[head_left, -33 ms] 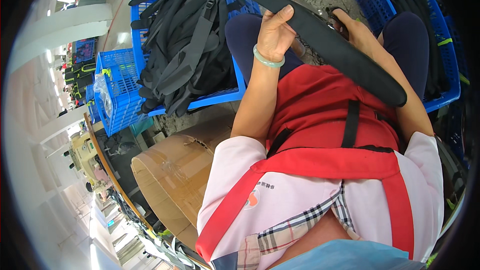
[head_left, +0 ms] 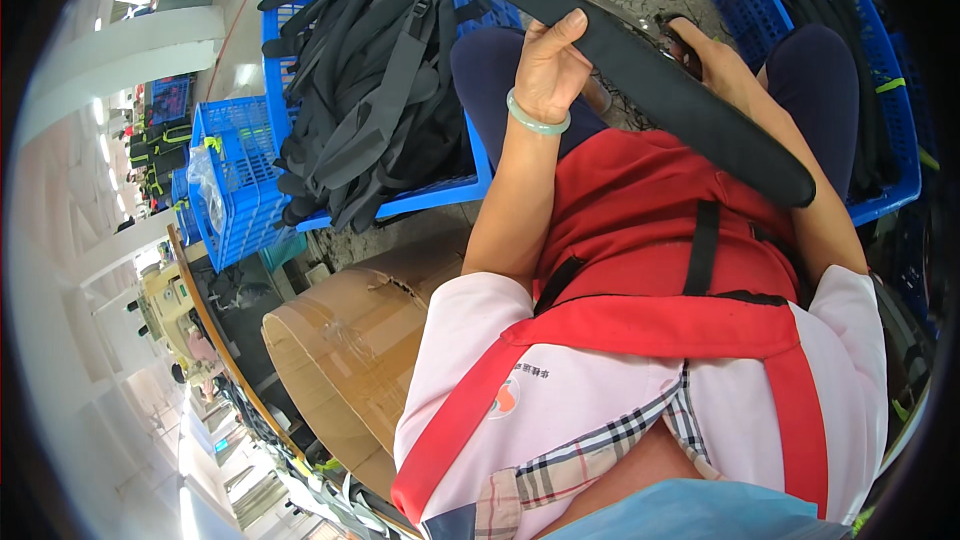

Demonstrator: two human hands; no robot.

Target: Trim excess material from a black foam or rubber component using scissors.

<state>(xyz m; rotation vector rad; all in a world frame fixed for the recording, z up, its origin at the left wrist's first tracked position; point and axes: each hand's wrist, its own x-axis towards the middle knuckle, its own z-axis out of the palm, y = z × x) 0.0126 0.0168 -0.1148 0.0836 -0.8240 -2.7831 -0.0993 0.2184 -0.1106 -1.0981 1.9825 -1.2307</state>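
Nearest: red apron (head_left: 640, 215). Above it, black padded strap (head_left: 650, 77), left hand (head_left: 555, 65) clamped on its edge. Right hand (head_left: 722, 68) closed round a partly hidden dark tool (head_left: 684, 52). Beyond: black straps (head_left: 345, 100) heaped past blue crate's (head_left: 430, 202) near edge.
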